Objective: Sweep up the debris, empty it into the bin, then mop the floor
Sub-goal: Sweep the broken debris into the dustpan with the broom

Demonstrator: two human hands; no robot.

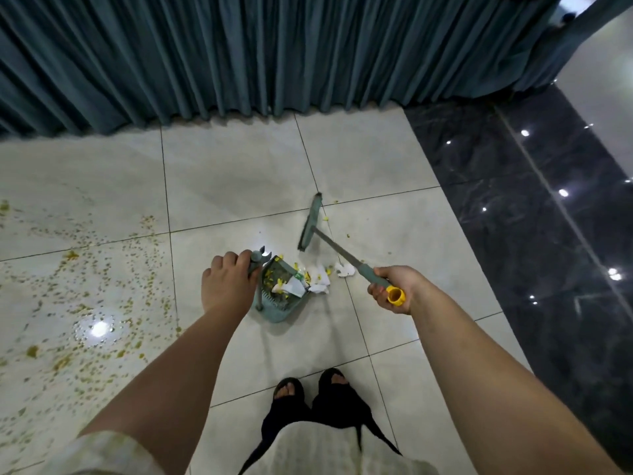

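Tiled floor [239, 173] | left hand [227, 286] holds dustpan [279, 299] | right hand [394, 289] holds broom [325, 238]

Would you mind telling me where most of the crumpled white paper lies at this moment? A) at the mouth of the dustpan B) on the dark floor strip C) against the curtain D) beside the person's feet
A: the white paper is bunched at the open edge of the dustpan, which the left hand steadies while the right hand holds the broom.
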